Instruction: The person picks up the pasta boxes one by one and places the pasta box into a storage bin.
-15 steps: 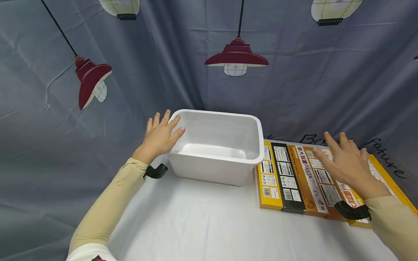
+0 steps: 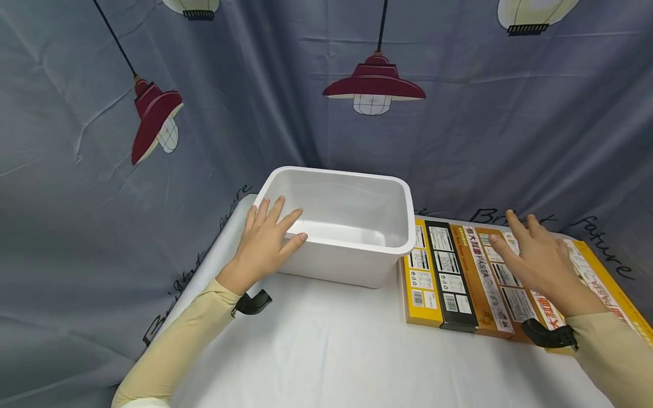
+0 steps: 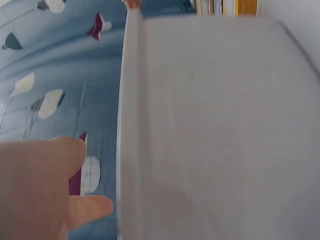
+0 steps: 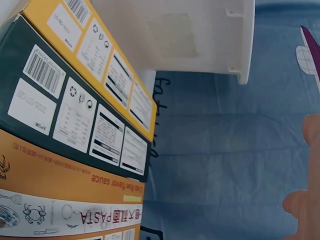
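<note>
A deep white plastic bin (image 2: 331,265) stands on the table with its open top facing up. Over its front left rim is my left hand (image 2: 262,246), fingers straight and spread, nothing in it. In the left wrist view that hand's thumb and fingertip (image 3: 92,207) show beside the bin's outer wall (image 3: 220,125). To the right, my right hand (image 2: 543,263) hovers above a row of flat pasta boxes, its fingers spread and holding nothing. Among them are a yellow box (image 2: 424,314), a dark green box (image 2: 456,323) and an orange box (image 2: 492,326) marked PASTA.
A white cloth (image 2: 336,351) covers the table. Behind it hangs a grey-blue curtain (image 2: 285,85) printed with lamps and lettering. The row of boxes begins close against the bin's right side, and another yellow box (image 2: 604,272) lies at the far right.
My left hand has come down and toward me, from the bin's left rear corner to its front left rim. The right hand has barely shifted. The head view has moved slightly.
</note>
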`<state>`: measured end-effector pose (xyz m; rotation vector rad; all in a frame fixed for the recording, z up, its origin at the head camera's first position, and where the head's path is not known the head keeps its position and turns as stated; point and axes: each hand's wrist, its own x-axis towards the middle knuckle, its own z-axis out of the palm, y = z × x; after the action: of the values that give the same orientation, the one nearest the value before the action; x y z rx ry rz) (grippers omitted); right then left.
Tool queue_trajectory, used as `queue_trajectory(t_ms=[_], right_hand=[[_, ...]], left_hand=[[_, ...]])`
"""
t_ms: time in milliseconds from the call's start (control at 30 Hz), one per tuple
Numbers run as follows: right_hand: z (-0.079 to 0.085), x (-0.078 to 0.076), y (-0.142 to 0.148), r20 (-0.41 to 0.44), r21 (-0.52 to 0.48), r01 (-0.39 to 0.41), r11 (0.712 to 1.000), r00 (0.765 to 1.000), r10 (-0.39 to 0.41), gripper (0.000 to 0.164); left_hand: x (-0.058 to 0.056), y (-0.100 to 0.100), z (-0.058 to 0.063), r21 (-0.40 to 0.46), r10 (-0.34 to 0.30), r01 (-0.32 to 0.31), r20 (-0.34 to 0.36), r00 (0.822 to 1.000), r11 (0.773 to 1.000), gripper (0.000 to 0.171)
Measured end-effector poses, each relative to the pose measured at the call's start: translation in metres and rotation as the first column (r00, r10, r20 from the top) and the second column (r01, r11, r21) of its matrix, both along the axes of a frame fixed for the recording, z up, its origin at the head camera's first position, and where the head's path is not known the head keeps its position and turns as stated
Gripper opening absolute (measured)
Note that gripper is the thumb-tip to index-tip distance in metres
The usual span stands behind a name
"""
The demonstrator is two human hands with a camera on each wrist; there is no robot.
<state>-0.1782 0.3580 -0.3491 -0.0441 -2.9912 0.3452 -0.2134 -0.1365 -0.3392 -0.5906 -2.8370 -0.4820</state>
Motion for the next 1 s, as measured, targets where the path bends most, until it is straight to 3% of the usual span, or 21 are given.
queue_trajectory(t_ms=[167, 400, 533, 700, 1000], right_hand=[[-0.007, 0.000, 0.001, 0.026, -0.016, 0.009, 1.000, 1.000, -0.009, 0.084], [-0.012, 0.001, 0.005, 0.018, -0.027, 0.009, 1.000, 1.000, -0.009, 0.083], [-0.014, 0.003, 0.008, 0.014, -0.033, 0.012, 0.999, 1.000, -0.012, 0.082], [-0.017, 0.005, 0.012, 0.023, -0.038, 0.020, 0.999, 1.000, -0.019, 0.081], [-0.024, 0.006, 0.014, 0.030, -0.028, 0.044, 0.999, 0.999, -0.043, 0.081]], left_hand=[[0.010, 0.011, -0.021, 0.058, -0.030, 0.037, -0.113, 0.993, 0.998, 0.052], [0.008, 0.019, -0.046, 0.134, -0.014, 0.054, -0.281, 0.960, 0.990, 0.043], [0.004, 0.021, -0.056, 0.155, -0.009, 0.073, -0.381, 0.925, 0.985, 0.041], [-0.002, 0.025, -0.069, 0.204, 0.009, 0.107, -0.500, 0.866, 0.973, 0.039], [-0.009, 0.032, -0.093, 0.379, 0.104, 0.185, -0.625, 0.773, 0.907, 0.026]])
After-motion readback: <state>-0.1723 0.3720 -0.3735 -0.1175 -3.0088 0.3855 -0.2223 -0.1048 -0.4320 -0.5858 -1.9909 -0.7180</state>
